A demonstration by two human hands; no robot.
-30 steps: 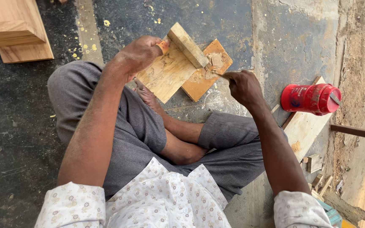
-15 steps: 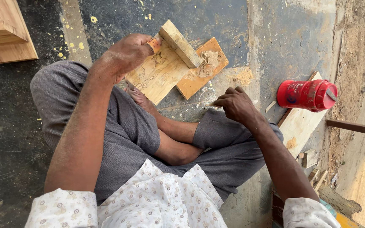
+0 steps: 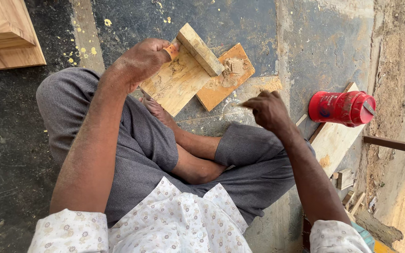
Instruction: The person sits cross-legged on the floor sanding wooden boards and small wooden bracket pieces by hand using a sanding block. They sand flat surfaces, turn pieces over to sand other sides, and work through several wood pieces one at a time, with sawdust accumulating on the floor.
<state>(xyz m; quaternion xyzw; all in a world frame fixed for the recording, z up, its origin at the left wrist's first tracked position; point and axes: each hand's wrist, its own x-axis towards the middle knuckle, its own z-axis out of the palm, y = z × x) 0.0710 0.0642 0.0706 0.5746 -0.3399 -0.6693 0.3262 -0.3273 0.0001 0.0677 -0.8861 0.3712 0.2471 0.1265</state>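
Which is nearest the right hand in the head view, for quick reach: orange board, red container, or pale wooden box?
From the right hand:
1. Orange board, just up-left on the floor.
2. Red container, lying to the right.
3. Pale wooden box, far top-left corner.

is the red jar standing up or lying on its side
Lying on its side. The red jar rests lengthwise across a wooden plank, its lid end pointing right, apart from the right hand.

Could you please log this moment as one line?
left hand: grips pale wooden joined piece | right hand: free, above floor | red plastic jar: lying sideways
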